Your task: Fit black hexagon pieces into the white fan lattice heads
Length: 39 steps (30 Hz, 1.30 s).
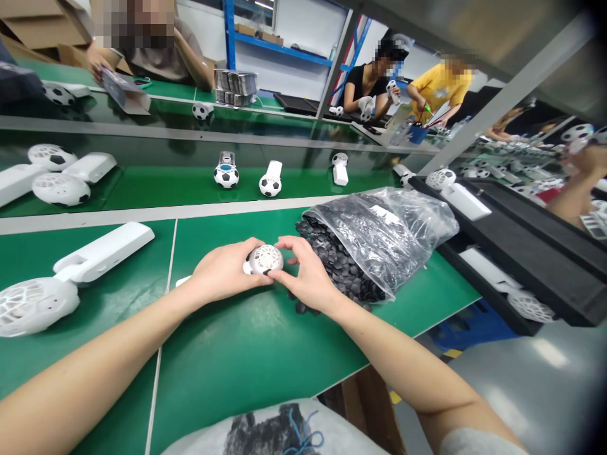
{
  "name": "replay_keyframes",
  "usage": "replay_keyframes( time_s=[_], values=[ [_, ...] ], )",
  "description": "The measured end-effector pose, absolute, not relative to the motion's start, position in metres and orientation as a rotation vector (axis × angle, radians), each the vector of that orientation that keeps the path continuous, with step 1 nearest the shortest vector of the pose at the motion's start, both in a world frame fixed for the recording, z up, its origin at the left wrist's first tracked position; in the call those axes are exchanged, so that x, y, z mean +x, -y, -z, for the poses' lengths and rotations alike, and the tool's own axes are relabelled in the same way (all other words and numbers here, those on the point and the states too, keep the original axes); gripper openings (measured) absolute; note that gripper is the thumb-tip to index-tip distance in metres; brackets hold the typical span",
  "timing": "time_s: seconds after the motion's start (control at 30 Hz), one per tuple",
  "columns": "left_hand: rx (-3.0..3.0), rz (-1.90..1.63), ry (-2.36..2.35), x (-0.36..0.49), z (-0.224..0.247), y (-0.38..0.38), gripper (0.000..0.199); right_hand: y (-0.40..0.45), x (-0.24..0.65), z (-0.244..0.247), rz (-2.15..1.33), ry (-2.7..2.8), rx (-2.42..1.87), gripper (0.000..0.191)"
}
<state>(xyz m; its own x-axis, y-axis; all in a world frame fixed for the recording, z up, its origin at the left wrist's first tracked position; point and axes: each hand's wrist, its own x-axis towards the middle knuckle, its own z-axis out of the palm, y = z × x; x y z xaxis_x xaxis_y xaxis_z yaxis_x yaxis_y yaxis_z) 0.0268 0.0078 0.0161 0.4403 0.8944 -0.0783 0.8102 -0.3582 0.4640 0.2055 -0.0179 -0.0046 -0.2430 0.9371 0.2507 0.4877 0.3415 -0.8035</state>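
Translucent plastic bag (279, 433) at the bottom edge of the view: confirm as nearest item.

— Confirmed. Dark contents and a blue cord show through it; further detail is blurred.

Identify and locate the work item.

— It is a white handled lattice ball (263, 259), held above the green tabletop (265, 360), just left of the clear bag of black pieces (384, 234). All locations below refer to that clear bag.

Report the left hand (227, 270).

— Its fingers (246, 249) are closed around the ball's left side, gripping it. The hand is left of the clear bag.

Report the right hand (308, 272).

— Its fingers (289, 251) are closed against the ball's right side, also gripping. This hand is nearest the clear bag, just beside it.

Other items?

— Well left of the clear bag, a larger white lattice ball (33, 306) with a white handle (104, 249) lies on the tabletop.
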Motion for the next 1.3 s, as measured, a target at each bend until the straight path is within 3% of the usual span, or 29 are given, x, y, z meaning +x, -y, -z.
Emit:
replay_keyframes(
  time_s=[0.23,0.33,0.47,0.73,0.83,1.03,1.2,1.3],
  values=[
    [2.298,-0.25,-1.478,0.029,-0.018,-0.005,0.049,0.008,0.211,0.013,-0.967,1.803,-1.234,0.034],
    [2.309,-0.206,-1.494,0.027,-0.016,-0.007,0.057,-0.017,0.231,0.01,-0.715,1.936,-1.416,0.016],
    [2.403,-0.152,-1.445,0.021,-0.014,-0.014,0.061,-0.044,0.249,0.006,-0.197,2.319,-1.712,0.014],
    [2.612,-0.23,-1.493,0.015,-0.012,-0.02,0.055,-0.039,0.24,0.007,-0.057,2.494,-1.717,0.022],
    [2.62,-0.217,-1.464,0.014,-0.011,-0.021,0.055,-0.034,0.244,0.004,-0.169,2.405,-1.634,0.023],
    [2.645,-0.275,-1.374,0.01,-0.009,-0.023,0.054,-0.007,0.233,-0.006,-0.755,2.111,-1.237,0.011],
    [2.617,-0.277,-1.328,0.006,-0.007,-0.023,0.056,0.006,0.219,-0.006,-0.74,2.062,-1.098,0.005],
    [2.561,-0.285,-1.341,0.009,-0.008,-0.02,0.067,0.007,0.214,-0.002,-0.778,2.061,-1.106,0.009]
  ],
)
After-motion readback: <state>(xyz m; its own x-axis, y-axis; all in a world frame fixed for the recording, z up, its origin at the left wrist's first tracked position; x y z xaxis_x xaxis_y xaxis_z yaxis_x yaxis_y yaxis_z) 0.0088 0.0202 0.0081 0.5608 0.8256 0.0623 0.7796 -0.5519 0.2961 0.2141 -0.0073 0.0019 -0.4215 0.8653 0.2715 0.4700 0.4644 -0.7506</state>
